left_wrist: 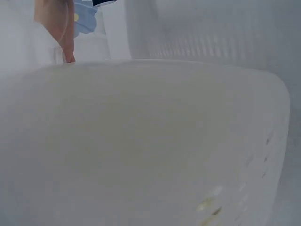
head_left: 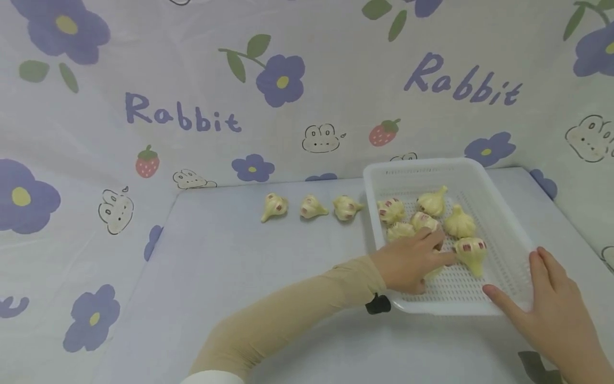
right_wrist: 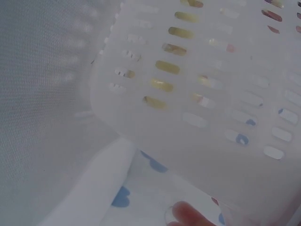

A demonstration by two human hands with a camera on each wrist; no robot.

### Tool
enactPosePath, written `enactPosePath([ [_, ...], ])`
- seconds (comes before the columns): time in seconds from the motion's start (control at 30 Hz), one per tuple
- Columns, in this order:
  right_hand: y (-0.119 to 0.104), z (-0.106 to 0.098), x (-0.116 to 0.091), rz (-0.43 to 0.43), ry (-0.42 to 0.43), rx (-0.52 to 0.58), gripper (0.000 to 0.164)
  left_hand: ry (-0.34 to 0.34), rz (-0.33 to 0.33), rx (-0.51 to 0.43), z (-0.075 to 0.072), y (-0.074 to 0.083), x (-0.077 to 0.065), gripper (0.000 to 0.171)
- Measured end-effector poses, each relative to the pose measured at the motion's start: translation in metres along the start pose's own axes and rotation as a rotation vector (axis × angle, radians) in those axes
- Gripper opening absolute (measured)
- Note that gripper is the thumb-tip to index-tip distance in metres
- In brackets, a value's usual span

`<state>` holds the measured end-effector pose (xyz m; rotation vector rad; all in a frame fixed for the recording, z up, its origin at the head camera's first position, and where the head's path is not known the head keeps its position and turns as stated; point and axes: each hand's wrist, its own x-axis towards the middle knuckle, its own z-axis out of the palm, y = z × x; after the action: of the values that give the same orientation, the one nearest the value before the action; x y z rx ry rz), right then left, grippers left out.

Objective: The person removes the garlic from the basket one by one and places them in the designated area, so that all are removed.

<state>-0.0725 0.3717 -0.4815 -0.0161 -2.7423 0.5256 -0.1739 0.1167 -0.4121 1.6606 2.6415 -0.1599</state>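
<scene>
A white plastic basket (head_left: 501, 213) with a slotted bottom holds several garlic bulbs (head_left: 460, 221) with purplish-red marks. My left hand (head_left: 408, 264) reaches over its near left side, fingers bent down among the bulbs. Between thumb and fingers a pale garlic bulb (head_left: 434, 273) shows, mostly hidden by the hand. With thumb at the front rim and fingers at the right side, my right hand (head_left: 558, 304) grips the basket corner. The basket wall (left_wrist: 141, 141) fills most of the left wrist view. Bulbs show yellowish through the slots (right_wrist: 168, 67) in the right wrist view.
Left of the basket, three garlic bulbs (head_left: 313, 207) lie in a row near the back of the pale table (head_left: 240, 277). A printed cloth (head_left: 192, 64) with flowers, rabbits and strawberries rises behind and at both sides.
</scene>
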Motion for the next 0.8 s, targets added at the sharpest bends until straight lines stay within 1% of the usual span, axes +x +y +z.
enactPosePath([
  [0.07, 0.0, 0.001, 0.0, -0.001, 0.003, -0.005, 0.113, 0.006, -0.005, -0.009, 0.0, -0.002, -0.004, 0.072],
  [0.3, -0.002, 0.003, -0.002, 0.032, -0.006, -0.027, 0.116, 0.055, 0.0, -0.023, -0.004, -0.011, -0.023, 0.06],
  [0.47, -0.003, 0.002, -0.002, 0.041, -0.024, -0.033, 0.117, 0.089, -0.008, 0.012, -0.013, -0.012, -0.031, 0.061],
  [0.63, -0.004, 0.001, -0.002, 0.048, -0.039, -0.036, 0.118, 0.103, -0.04, 0.045, -0.021, -0.014, -0.038, 0.063],
  [0.7, -0.004, 0.001, -0.001, 0.042, -0.035, -0.038, 0.118, 0.123, -0.04, 0.053, -0.024, -0.015, -0.042, 0.063],
  [0.8, -0.003, 0.001, -0.001, 0.043, -0.035, -0.046, 0.118, 0.174, -0.032, 0.056, -0.027, -0.018, -0.046, 0.062],
])
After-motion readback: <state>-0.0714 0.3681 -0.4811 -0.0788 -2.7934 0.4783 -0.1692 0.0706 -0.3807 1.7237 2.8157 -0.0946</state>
